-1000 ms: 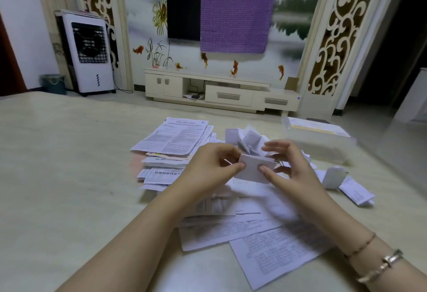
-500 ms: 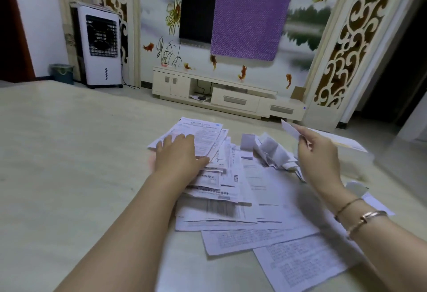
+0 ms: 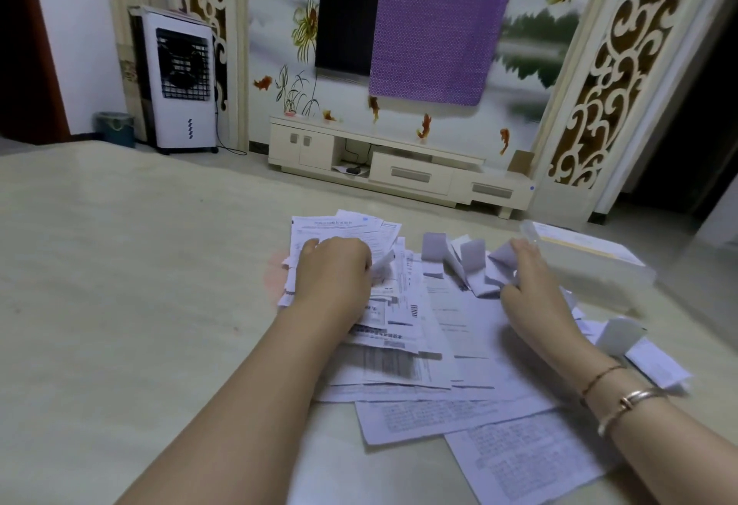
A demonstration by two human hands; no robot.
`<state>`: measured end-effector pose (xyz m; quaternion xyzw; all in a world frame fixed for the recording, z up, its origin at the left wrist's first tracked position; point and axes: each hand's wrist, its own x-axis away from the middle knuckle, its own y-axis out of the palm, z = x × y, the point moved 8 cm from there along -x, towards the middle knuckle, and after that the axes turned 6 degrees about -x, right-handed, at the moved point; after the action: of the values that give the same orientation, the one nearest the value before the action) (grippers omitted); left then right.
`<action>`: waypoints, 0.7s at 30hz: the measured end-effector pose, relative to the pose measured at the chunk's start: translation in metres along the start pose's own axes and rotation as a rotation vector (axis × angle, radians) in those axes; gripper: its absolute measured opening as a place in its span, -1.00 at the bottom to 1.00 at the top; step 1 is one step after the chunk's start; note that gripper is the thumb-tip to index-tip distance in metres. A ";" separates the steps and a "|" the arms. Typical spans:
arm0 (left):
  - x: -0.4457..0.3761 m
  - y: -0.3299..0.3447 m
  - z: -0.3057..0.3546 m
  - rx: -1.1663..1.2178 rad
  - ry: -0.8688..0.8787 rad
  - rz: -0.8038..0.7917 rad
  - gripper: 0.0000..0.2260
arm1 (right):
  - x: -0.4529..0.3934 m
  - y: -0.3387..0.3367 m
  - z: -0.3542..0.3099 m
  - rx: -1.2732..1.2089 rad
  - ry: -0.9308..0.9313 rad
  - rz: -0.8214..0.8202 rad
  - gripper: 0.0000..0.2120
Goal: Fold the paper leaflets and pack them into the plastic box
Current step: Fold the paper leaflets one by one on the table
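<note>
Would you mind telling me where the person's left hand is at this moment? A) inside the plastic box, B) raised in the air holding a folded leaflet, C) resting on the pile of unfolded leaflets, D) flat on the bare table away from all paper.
C: the left hand lies palm down on the pile of unfolded leaflets, well to the left of the plastic box, while the right hand is at the folded pieces.

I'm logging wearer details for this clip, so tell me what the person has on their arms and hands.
Both forearms are bare, with no sleeves in view and no gloves. The right wrist carries two pieces: a thin reddish-brown cord bracelet and a rose-gold metal bangle. The left hand shows no jewellery.
</note>
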<state>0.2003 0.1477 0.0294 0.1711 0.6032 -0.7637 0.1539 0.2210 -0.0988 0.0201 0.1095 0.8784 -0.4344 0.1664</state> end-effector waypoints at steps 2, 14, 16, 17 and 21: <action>0.008 -0.013 0.013 0.097 0.079 0.063 -0.79 | 0.013 -0.011 -0.010 -0.059 -0.060 0.033 -0.44; 0.041 -0.006 0.080 0.675 0.390 -0.264 -0.92 | 0.049 0.007 -0.004 -0.398 -0.139 -0.196 -0.88; 0.041 -0.009 0.080 0.693 0.383 -0.284 -0.89 | 0.048 0.007 -0.002 -0.417 -0.120 -0.201 -0.95; 0.040 -0.011 0.077 0.707 0.348 -0.296 -0.83 | 0.048 0.006 -0.003 -0.437 -0.121 -0.198 -0.97; 0.019 -0.017 0.036 0.849 0.035 -0.283 -0.34 | 0.047 -0.007 -0.008 -0.605 -0.134 -0.109 -0.91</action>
<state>0.1735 0.1157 0.0432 0.1478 0.2561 -0.9541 -0.0465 0.1739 -0.0939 0.0117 -0.0207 0.9595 -0.1680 0.2253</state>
